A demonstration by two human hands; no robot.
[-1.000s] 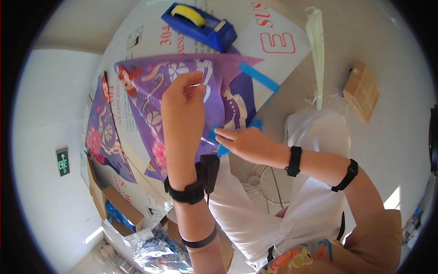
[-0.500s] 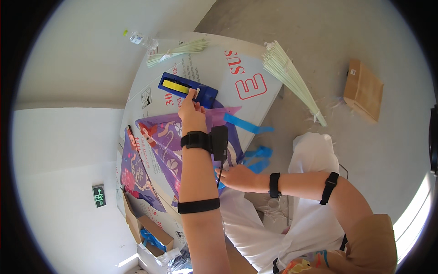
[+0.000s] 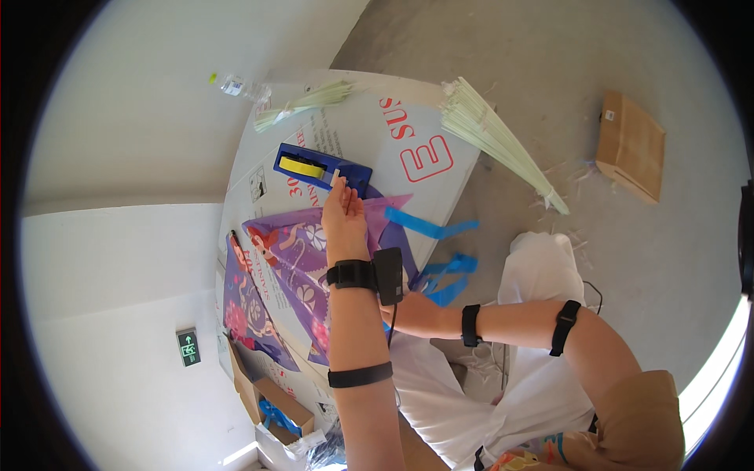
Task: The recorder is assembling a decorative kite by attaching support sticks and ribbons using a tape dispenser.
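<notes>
My left hand (image 3: pixel 344 213) reaches to the blue tape dispenser (image 3: pixel 360 177), which carries a yellow-cored roll. Its thumb and forefinger pinch the end of a short strip of tape (image 3: pixel 336 177) at the dispenser's near side. Below lies a purple kite (image 3: pixel 287 251) of thin film, printed with a red-haired figure and flowers. Blue ribbon tails (image 3: pixel 420 224) spread from its right side. My right hand (image 3: pixel 415 315) is at the kite's near edge, its fingers mostly hidden behind my left wrist and the black device strapped there.
A bundle of pale green rods (image 3: pixel 495 137) juts past the board's right edge, and a smaller bundle (image 3: pixel 302 106) lies at the back beside a clear bottle (image 3: pixel 239 86). An open carton (image 3: pixel 271 400) holds blue material at near left. A brown box (image 3: pixel 631 147) stands on the floor.
My left hand has drawn slightly back toward me from the dispenser, with the tape strip at its fingertips. My right hand has become more covered by the left wrist. The view has shifted slightly.
</notes>
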